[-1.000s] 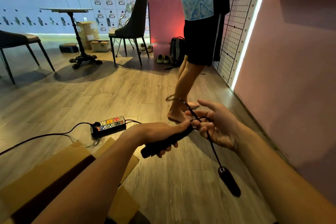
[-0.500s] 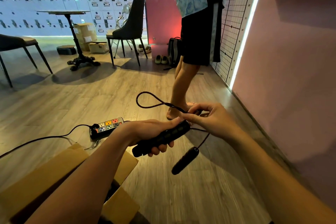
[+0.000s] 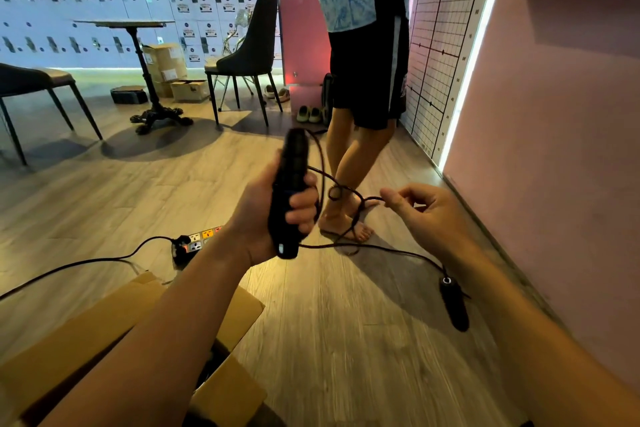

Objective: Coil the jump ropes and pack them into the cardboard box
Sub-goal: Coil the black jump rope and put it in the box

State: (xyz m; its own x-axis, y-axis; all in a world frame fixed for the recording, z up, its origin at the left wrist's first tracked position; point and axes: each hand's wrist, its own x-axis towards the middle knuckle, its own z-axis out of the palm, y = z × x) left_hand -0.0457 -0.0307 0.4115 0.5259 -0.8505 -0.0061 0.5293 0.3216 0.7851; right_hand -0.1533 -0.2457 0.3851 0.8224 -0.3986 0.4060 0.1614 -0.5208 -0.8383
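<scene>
My left hand (image 3: 273,215) grips a black jump rope handle (image 3: 291,184) held nearly upright in mid-air. A thin black cord (image 3: 349,198) loops from the handle's top over to my right hand (image 3: 426,215), which pinches it between thumb and fingers. A further stretch of cord runs low to the right, and the second black handle (image 3: 455,305) dangles from it below my right forearm. The open cardboard box (image 3: 114,322) sits at the lower left under my left arm, its inside mostly hidden.
A person stands barefoot (image 3: 346,225) just beyond my hands. A power strip (image 3: 194,244) with a black cable lies on the wood floor left of the box. A pink wall (image 3: 554,149) runs along the right. Chairs, a round table and stacked boxes stand further back.
My left hand has turned the handle from lying sideways to upright and raised it. My right hand has drawn apart to the right along the cord. The hanging handle swung out to the right.
</scene>
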